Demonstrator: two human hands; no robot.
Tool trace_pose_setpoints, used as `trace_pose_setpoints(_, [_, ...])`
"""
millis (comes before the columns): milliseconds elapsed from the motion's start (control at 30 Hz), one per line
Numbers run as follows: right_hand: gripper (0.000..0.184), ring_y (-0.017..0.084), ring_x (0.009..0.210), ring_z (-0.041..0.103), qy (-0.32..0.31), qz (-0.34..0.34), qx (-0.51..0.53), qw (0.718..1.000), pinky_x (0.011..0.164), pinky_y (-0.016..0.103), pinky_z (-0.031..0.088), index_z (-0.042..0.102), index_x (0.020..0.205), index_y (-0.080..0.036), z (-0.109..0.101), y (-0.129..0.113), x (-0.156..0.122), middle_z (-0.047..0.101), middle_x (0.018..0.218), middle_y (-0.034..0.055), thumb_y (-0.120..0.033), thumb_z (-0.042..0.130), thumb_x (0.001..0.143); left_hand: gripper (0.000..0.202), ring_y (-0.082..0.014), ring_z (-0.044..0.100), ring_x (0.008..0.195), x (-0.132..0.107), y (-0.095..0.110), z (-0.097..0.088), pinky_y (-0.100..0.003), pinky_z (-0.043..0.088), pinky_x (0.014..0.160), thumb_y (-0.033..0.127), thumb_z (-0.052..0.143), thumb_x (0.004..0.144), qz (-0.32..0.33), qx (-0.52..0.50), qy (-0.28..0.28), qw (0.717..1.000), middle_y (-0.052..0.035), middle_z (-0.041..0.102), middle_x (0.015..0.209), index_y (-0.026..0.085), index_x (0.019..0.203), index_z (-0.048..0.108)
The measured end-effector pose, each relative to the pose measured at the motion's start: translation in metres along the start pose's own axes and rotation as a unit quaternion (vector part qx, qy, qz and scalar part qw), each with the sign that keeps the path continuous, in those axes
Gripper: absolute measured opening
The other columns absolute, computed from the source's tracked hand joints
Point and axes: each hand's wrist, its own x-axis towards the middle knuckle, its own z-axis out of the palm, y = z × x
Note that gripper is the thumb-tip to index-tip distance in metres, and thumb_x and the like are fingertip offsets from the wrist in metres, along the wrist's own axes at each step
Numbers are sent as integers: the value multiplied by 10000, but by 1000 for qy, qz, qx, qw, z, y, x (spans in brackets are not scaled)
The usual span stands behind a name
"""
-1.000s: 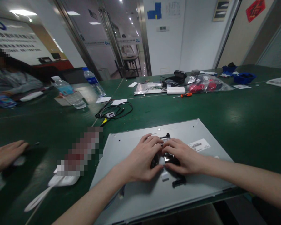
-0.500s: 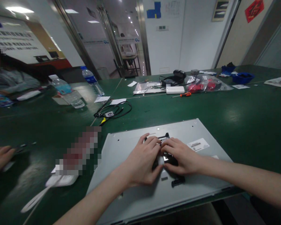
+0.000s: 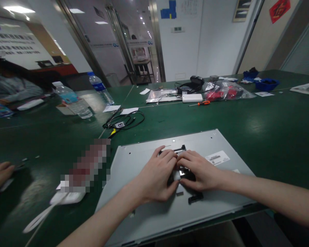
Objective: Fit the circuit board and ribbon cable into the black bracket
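A flat grey metal panel [image 3: 154,219] lies on the green table, its near edge at the table's front. At its middle sits a black bracket-like part [image 3: 186,174], mostly covered by my hands; its arms show above and below them. My left hand [image 3: 158,178] is curled over the left side of this part, thumb toward the middle. From the right, my right hand [image 3: 199,171] curls over the other side, its fingertips meeting those of the left. What lies right under the fingertips is hidden. A white label [image 3: 217,157] is stuck on the panel beside my right hand.
Left of the panel lie a blurred-out object and a white strap [image 3: 38,218]. Another person's hand [image 3: 0,175] rests at the far left. Beyond are a black cable [image 3: 126,120], two water bottles [image 3: 100,87], an orange-handled screwdriver [image 3: 204,103] and a plastic bag [image 3: 228,92].
My hands stay in the same place on the black part. The other person's hand at the left has shifted slightly to the left.
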Motion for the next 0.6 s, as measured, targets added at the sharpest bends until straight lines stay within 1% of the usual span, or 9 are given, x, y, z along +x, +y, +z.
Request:
trace_pose_setpoints(200, [303,283,1111,517,3,-2,-4,1000,972,456,437,537,1071,-187,-1,-1,-1,582,1172,121,-260,673,810,348,-297,542,1095,0,-2,1,-547,249,1148,356,623,769,5,-12,5,1000,-98,604,1104,188,1069,574])
trace_pose_setpoints(300, [320,283,1125,512,3,-9,-9,1000,982,461,430,538,1106,-185,-1,-2,-1,582,1185,124,-266,669,826,354,-290,543,1090,0,-5,2,-537,256,1149,361,632,763,4,-17,5,1000,-92,600,1094,187,1066,576])
trace_pose_setpoints(433, [335,274,1127,512,5,-17,-12,1000,986,456,428,548,1141,-189,-2,-3,-1,576,1202,123,-261,667,837,356,-286,536,1097,0,-7,4,-529,264,1147,374,638,768,4,-20,0,1000,-89,594,1098,187,1064,576])
trace_pose_setpoints(600, [328,268,1143,502,7,-19,-19,1000,997,445,419,564,1151,-196,-4,-4,-2,570,1217,115,-232,664,840,334,-292,530,1104,-2,-8,3,-548,281,1131,372,635,787,6,-24,-1,1000,-91,590,1110,195,1063,570])
